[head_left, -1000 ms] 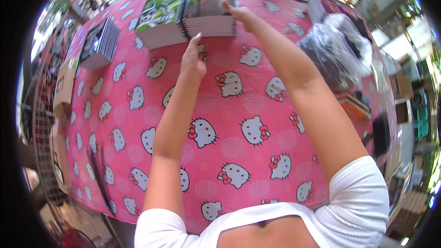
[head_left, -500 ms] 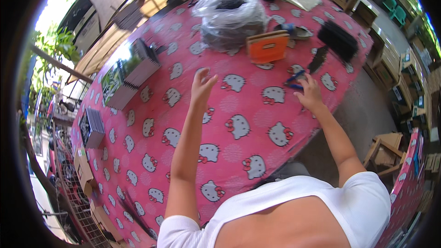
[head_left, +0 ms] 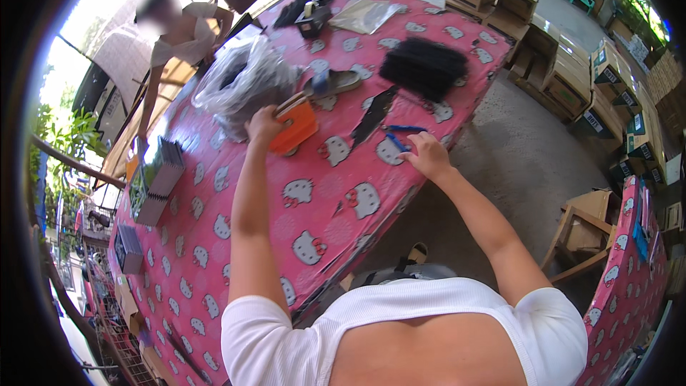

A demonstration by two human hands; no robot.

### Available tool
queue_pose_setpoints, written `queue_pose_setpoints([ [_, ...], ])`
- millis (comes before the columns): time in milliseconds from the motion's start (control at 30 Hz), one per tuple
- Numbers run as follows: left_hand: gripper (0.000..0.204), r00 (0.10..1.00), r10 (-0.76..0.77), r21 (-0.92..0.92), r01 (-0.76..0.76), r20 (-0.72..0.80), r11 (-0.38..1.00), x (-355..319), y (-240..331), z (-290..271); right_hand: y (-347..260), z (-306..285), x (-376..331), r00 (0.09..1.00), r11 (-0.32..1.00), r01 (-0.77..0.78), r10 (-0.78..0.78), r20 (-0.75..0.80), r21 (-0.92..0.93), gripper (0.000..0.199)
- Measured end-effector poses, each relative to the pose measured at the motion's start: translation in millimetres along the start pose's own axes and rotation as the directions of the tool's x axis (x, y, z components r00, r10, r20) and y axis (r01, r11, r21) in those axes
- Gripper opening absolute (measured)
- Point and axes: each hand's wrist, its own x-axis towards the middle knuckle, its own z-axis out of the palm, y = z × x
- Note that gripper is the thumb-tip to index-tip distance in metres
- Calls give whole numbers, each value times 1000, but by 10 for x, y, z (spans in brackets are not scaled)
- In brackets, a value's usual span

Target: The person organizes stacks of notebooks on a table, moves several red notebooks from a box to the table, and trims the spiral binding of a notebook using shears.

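Note:
My left hand has its fingers closed on the upper left edge of a small stack of orange-fronted boards, with brown edges behind the orange face. The stack stands on the pink patterned table, against a clear plastic bag with dark contents. Near the table's right edge, my right hand grips blue-handled pliers; their handles are spread apart, and the fingers partly hide them. Just beyond the pliers lies a strip of loose black pieces.
A black bristly bundle, a slipper, a tape dispenser and a clear plastic sheet lie farther back. Spiral notebooks stand at the left, where another person reaches. Cardboard boxes line the right side.
My left hand has gone from open above the table to gripping the orange-fronted stack. My right hand stays at the pliers. The view has shifted, and the other person now reaches toward the notebooks.

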Motion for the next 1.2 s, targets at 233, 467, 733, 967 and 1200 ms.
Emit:
queue_pose_setpoints([
  [233,45,999,42,-63,-44,-35,997,-1446,960,-304,874,-915,-664,996,973,-44,59,-62,229,40],
  [467,58,981,193,-261,-187,-4,947,-1478,2155,-549,1604,-1368,-1628,870,832,-490,485,89,260,36],
  [733,53,539,837,-763,-502,93,408,-110,4336,-457,2734,-1939,-783,867,892,-331,416,-275,308,32],
  [967,55,165,983,-734,-656,86,175,938,6156,-514,4529,-2252,-1016,712,745,-665,653,-259,51,45],
  [1200,63,-67,979,-647,-759,192,75,1638,7614,-267,5110,-1759,-2415,-19,-30,-998,981,191,55,54],
])
